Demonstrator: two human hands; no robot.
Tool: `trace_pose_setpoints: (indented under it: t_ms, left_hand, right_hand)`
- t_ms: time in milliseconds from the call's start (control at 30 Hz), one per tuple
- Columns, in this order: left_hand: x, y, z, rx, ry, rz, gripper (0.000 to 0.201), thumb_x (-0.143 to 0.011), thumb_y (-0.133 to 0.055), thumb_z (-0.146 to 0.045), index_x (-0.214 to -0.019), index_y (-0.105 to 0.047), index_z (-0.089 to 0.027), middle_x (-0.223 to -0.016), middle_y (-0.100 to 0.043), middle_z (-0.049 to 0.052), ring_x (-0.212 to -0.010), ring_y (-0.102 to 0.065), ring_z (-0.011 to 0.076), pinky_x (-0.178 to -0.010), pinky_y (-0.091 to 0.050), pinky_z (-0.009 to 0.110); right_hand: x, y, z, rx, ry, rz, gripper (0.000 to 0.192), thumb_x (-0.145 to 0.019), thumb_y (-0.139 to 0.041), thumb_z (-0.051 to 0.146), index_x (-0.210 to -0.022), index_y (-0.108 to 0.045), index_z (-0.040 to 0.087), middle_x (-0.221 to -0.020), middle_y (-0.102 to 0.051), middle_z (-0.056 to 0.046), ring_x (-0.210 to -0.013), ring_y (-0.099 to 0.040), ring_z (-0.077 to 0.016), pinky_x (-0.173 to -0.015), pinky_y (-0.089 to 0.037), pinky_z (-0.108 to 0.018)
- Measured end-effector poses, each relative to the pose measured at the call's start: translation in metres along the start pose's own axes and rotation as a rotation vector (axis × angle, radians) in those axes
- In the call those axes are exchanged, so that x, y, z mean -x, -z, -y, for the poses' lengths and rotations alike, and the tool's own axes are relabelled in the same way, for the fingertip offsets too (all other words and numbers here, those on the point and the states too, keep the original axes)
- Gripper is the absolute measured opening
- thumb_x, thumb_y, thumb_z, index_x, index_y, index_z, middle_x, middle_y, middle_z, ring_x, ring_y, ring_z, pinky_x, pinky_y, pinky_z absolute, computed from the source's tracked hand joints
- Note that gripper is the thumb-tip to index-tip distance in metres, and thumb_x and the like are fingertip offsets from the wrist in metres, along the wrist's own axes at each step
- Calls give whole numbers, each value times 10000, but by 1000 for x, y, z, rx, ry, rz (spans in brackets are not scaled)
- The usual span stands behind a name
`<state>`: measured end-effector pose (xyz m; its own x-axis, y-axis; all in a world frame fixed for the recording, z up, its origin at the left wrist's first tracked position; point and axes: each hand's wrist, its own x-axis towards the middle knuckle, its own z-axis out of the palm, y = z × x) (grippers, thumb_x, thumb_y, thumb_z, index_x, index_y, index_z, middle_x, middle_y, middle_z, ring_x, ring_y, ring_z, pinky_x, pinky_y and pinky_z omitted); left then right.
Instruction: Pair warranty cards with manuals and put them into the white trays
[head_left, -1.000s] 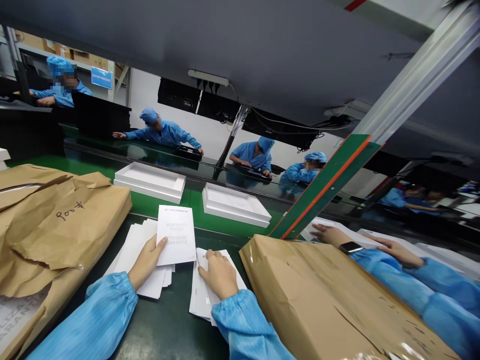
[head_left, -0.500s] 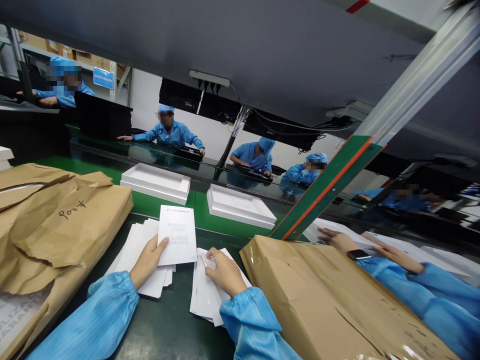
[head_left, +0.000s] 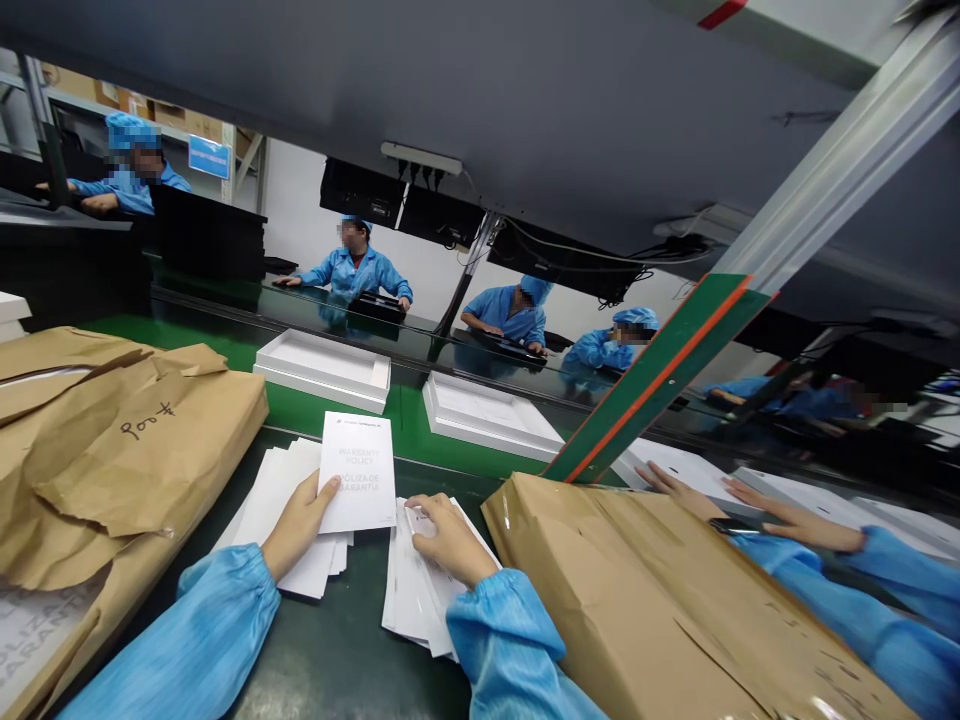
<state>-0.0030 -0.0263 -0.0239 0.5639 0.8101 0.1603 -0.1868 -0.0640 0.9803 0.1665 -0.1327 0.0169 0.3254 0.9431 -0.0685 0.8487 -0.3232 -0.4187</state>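
My left hand (head_left: 301, 522) is closed on a white warranty booklet (head_left: 358, 480), its thumb pressed on the front cover, which reads "Warranty Policy / Póliza de Garantía". Beneath that hand a loose pile of white booklets (head_left: 259, 500) fans out on the dark green bench. My right hand (head_left: 448, 540) rests over a second pile of white leaflets (head_left: 409, 600), just right of the held booklet. Its fingers are bent, with the thumb apart from them and the fingertips at the pile's top; nothing lifted shows in it.
Brown paper packages flank the piles, an opened one (head_left: 172, 430) left and another (head_left: 600, 580) right. Across the green belt (head_left: 405, 400) stand white box trays (head_left: 330, 372) (head_left: 491, 415). A slanted post (head_left: 660, 370) rises at right. A co-worker's hands (head_left: 795, 515) touch white boxes there.
The white trays have shifted slightly to the right along the belt. My hands stay almost in place. The co-worker's hands at right have moved a little over the boxes.
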Motion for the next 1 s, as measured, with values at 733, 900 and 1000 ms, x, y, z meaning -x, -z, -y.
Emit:
trace_pose_setpoints:
  t_ms: [733,900,1000]
  left_hand:
    - [0,0,-4,1,-15,6,483,-738,-404,-386,-1116,-414,-85,-1115,-497,101,-1015,-454,211,-866,-354,327]
    - [13,-15,-12,-57,-84,65,443,-741,-410,-354,-1134,-411,-149,-1182,-440,51,-1117,-346,193,-940,-260,290]
    - [26,-30,-19,-28,-136,182,456,-732,-436,-324,-1154,-382,-162,-1205,-412,53,-1123,-335,194,-941,-259,286]
  right_hand:
    - [5,19,3,-7,-140,-354,193,-620,-357,90,-758,-466,169,-484,-399,36,-534,-438,-141,-500,-283,-231]
    - [19,24,31,-280,40,-667,87,-687,-358,174,-763,-396,192,-562,-439,24,-495,-452,-116,-483,-345,-215]
    - [26,10,54,-365,182,-658,120,-708,-355,171,-811,-415,184,-658,-496,-13,-567,-493,-124,-522,-391,-218]
